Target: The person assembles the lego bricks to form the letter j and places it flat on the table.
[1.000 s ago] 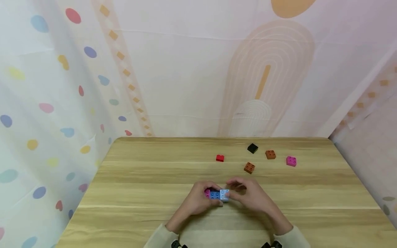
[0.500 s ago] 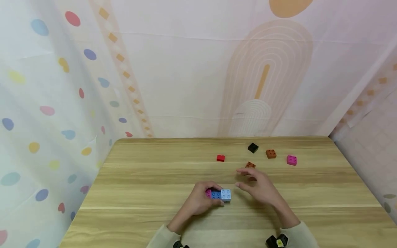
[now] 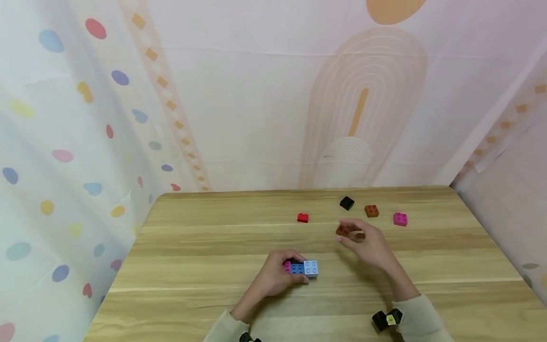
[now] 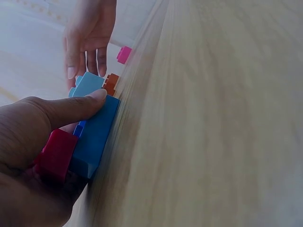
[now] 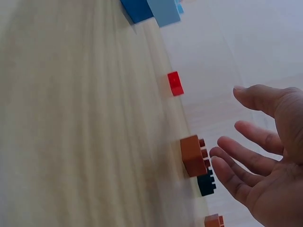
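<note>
My left hand [image 3: 275, 275] grips a joined block of toy building bricks low over the table. A blue brick [image 4: 97, 135] lies at its base, with a light blue brick [image 3: 311, 268] on the right end and a magenta brick [image 4: 56, 153] on the left end, partly covered by fingers. My right hand [image 3: 369, 242] hovers around a brown-orange brick [image 5: 193, 155] on the table. In the right wrist view its fingers are spread, with a gap between them and that brick.
Farther back on the wooden table [image 3: 205, 237] lie a red brick [image 3: 303, 218], a black brick [image 3: 347, 203], another brown-orange brick [image 3: 372, 211] and a pink brick [image 3: 400, 219]. A patterned curtain [image 3: 256, 118] hangs behind the table.
The right hand has left the light blue brick and moved right and away, over to the nearer brown-orange brick. My left hand keeps its hold, nearly still.
</note>
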Demonstrator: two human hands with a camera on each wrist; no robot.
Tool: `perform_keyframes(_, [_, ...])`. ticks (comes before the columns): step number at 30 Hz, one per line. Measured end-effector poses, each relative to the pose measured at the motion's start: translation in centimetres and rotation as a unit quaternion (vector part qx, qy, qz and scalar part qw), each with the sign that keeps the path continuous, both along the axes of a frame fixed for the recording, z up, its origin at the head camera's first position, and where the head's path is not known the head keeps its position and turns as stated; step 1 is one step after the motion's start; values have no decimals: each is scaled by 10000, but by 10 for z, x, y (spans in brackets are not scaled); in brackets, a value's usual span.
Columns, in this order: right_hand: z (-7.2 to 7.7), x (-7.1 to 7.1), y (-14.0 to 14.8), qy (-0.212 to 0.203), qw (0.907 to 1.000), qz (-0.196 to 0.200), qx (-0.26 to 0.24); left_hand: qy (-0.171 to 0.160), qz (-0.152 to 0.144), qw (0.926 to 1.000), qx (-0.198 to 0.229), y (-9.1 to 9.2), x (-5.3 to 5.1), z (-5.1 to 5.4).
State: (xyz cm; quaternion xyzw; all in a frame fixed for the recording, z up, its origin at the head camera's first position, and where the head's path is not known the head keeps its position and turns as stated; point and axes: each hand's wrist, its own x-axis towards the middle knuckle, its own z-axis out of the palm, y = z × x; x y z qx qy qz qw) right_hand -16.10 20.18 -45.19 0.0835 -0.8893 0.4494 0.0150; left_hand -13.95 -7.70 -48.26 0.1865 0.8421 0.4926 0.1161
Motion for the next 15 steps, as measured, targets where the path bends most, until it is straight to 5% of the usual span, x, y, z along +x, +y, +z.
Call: perform_keyframes(15, [-9, -21, 3, -685, 9968, -403, 71, 43, 64, 10000, -60, -7, -1, 1])
